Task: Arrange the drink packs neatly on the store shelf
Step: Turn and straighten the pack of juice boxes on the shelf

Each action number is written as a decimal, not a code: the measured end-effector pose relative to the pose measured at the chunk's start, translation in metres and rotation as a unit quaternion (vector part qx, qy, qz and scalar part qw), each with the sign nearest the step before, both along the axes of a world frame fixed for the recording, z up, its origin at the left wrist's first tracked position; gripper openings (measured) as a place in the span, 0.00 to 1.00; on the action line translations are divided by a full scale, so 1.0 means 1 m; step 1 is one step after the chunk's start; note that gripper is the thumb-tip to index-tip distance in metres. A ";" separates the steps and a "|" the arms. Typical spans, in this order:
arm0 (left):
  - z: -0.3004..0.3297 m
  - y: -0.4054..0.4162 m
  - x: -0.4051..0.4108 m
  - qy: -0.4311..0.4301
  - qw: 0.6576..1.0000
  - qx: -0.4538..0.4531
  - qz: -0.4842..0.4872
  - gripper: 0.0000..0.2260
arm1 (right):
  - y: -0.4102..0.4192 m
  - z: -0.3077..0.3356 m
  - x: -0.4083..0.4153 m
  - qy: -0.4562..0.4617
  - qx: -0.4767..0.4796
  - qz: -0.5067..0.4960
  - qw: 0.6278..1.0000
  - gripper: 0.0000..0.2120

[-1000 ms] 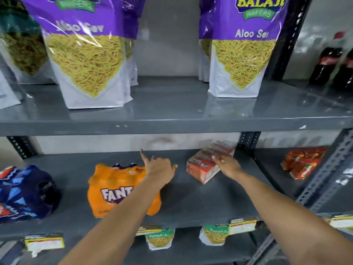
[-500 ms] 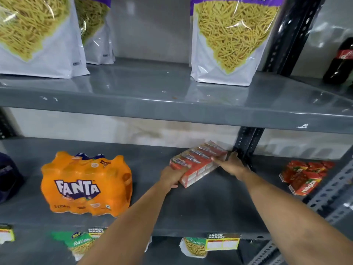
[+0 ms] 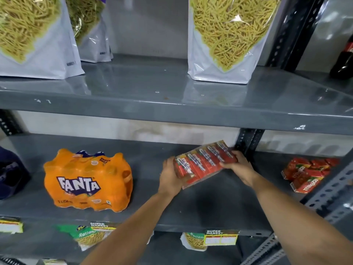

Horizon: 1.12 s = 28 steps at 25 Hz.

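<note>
A shrink-wrapped red pack of juice cartons [image 3: 202, 163] is tilted up off the grey middle shelf [image 3: 200, 209], near the black upright post. My left hand [image 3: 170, 178] grips its near-left end and my right hand [image 3: 238, 167] grips its far-right end. An orange Fanta multipack [image 3: 87, 180] stands on the same shelf to the left, apart from my hands. A dark blue pack [image 3: 11, 175] shows at the far left edge. On the adjoining shelf to the right lies another red pack of Maaza cartons [image 3: 307, 175].
The upper shelf [image 3: 172, 104] holds large bags of yellow sev [image 3: 227, 39] and a dark cola bottle [image 3: 343, 60] at far right. A black post [image 3: 248, 140] stands right behind the held pack. Price labels [image 3: 221, 237] hang on the shelf's front edge, small snack packets below.
My left hand left the Fanta pack and took hold of the red carton pack's left end. Both hands now hold that pack, lifted and tilted. The view shifted right and down.
</note>
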<state>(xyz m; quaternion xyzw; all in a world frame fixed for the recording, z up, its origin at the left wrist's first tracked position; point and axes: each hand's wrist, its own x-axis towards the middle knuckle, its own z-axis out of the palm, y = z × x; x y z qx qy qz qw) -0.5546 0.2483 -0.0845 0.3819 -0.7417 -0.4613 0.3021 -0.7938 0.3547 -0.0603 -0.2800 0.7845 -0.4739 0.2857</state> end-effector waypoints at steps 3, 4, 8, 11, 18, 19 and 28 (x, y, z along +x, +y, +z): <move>0.002 0.021 0.004 -0.013 0.997 -0.078 -0.021 0.33 | 0.025 -0.005 0.001 0.066 0.027 -0.009 0.997 0.33; 0.001 0.022 0.005 -0.031 0.994 -0.101 -0.036 0.31 | 0.032 -0.006 0.000 0.081 0.033 -0.010 0.996 0.34; 0.004 0.015 0.006 -0.078 0.987 -0.128 -0.058 0.28 | 0.043 0.000 0.004 0.103 0.066 -0.039 0.992 0.36; 0.001 0.003 0.007 -0.082 0.995 -0.035 0.052 0.19 | 0.042 0.004 -0.003 0.095 0.115 0.020 0.989 0.40; 0.004 -0.001 -0.031 0.015 0.987 0.156 0.024 0.25 | 0.035 0.012 0.007 0.092 0.123 0.014 0.988 0.13; 0.011 0.002 -0.033 0.035 0.983 0.181 0.024 0.27 | 0.035 0.012 0.006 0.095 0.137 0.025 0.986 0.12; 0.039 -0.010 -0.024 -0.046 0.983 0.136 -0.117 0.28 | -0.001 0.014 0.048 0.037 0.120 0.085 0.988 0.16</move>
